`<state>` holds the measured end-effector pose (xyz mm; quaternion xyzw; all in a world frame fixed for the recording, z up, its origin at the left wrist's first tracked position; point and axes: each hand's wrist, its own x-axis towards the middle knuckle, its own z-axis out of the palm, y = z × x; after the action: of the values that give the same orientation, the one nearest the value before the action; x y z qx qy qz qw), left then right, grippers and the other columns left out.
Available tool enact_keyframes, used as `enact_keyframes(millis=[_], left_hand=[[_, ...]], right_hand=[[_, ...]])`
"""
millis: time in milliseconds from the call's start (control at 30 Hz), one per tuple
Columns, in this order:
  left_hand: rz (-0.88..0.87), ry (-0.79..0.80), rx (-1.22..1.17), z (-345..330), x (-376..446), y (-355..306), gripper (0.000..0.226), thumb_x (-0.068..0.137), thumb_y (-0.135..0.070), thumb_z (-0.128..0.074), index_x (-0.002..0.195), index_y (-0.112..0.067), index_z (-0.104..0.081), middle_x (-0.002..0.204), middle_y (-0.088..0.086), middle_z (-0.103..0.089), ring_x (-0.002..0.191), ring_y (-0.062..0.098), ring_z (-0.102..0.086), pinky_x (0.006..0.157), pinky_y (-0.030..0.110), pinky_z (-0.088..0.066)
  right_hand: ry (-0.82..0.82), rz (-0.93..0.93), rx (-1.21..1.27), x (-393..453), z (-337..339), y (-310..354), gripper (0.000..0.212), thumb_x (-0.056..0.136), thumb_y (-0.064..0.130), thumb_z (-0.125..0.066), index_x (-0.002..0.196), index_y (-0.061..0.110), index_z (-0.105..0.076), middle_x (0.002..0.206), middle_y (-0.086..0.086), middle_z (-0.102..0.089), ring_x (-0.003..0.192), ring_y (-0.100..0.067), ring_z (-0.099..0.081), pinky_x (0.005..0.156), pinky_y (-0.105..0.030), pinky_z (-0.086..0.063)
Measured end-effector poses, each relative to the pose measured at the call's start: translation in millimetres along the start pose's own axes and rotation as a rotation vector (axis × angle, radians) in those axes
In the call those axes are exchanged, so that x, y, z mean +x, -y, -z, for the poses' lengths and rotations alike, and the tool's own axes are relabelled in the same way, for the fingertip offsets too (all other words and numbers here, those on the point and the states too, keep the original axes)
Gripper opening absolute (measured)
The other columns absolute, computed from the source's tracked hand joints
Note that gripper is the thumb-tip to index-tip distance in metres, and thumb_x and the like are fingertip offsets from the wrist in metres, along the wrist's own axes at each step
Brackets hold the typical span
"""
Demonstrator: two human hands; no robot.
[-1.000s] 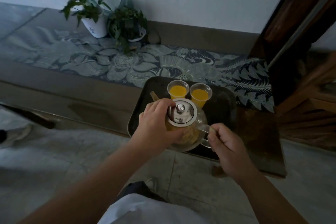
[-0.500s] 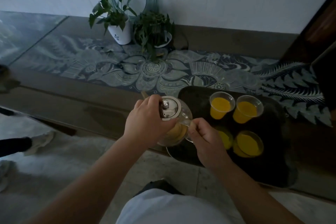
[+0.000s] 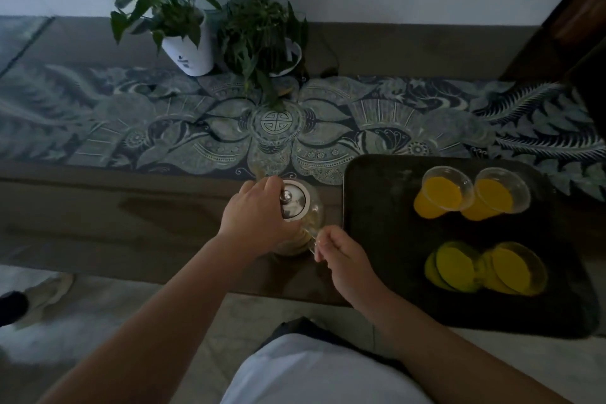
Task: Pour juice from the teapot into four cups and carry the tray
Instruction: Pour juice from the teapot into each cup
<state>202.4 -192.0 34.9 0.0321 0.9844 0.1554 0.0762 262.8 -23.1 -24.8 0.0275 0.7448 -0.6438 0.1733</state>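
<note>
Head view, looking down over both forearms.

Pouring: judged complete. Four clear cups on the dark tray (image 3: 367, 193), each showing orange juice: far-left cup (image 3: 441, 192), far-right cup (image 3: 496, 195), near-left cup (image 3: 454, 266), near-right cup (image 3: 516, 267). Far pair just touching or overlapping in this view; near pair likewise close side by side. All four upright as far as can be told, though wide-angle distortion makes them seem to lean.

Glass teapot (image 3: 300, 226) now off the tray, just beside its left edge, over or on the brown table (image 3: 98, 213) near the front edge; cannot tell whether the base already touches the surface. Metal lid (image 3: 293, 203) in place. Some yellowish juice visible inside.

Left hand (image 3: 255, 216) draped over the teapot's left shoulder, fingers curled round the glass body with fingertips touching the lid's rim. Right hand (image 3: 344, 259) at the handle, thumb and forefinger pinching it, other fingers curled below.

Remaining, by judgement: release the teapot, shift both hands to the tray's two sides, lift level, carry. Risk: full cups standing close together, likely to slop if the tray tilts.

Behind: patterned blue-grey runner (image 3: 164, 128), white-potted plant (image 3: 187, 39), second leafy plant (image 3: 262, 36), both well apart from the tray.
</note>
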Motion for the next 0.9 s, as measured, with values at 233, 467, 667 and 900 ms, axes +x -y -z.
enact_keyframes(millis=[233,467,667,900], left_hand=[[-0.035,0.096,-0.021,-8,24,29,0.058,0.07,-0.053,-0.075,0.11,-0.022,-0.047,0.11,-0.004,-0.059,0.103,0.021,-0.05,0.088,0.039,-0.047],[-0.111,0.135,-0.092,-10,38,43,0.062,0.071,-0.049,-0.079,0.116,-0.02,-0.049,0.117,-0.004,-0.058,0.107,0.021,-0.048,0.093,0.038,-0.043],[-0.182,0.173,-0.074,-8,42,42,0.064,0.078,-0.045,-0.076,0.131,-0.021,-0.049,0.146,-0.005,-0.044,0.131,0.022,-0.041,0.108,0.043,-0.032],[-0.135,0.118,-0.111,-17,35,35,0.056,0.08,-0.039,-0.075,0.127,-0.021,-0.051,0.145,-0.007,-0.044,0.133,0.019,-0.039,0.106,0.047,-0.031]], right_hand=[[-0.006,-0.068,-0.02,21,-20,-7,0.029,0.097,0.029,-0.042,0.072,0.028,-0.057,0.082,-0.03,-0.055,0.075,-0.048,-0.052,0.07,-0.04,-0.039],[0.027,-0.121,-0.065,33,-33,-9,0.026,0.095,0.037,-0.046,0.079,0.029,-0.064,0.089,-0.028,-0.063,0.078,-0.043,-0.057,0.072,-0.038,-0.04],[0.134,-0.193,-0.04,37,-45,-1,0.033,0.09,0.035,-0.056,0.088,0.005,-0.068,0.079,-0.029,-0.061,0.074,-0.023,-0.051,0.07,-0.034,-0.038],[0.188,-0.26,-0.116,37,-46,0,0.031,0.094,0.033,-0.057,0.096,0.006,-0.072,0.098,-0.02,-0.072,0.096,-0.03,-0.066,0.081,-0.03,-0.047]])
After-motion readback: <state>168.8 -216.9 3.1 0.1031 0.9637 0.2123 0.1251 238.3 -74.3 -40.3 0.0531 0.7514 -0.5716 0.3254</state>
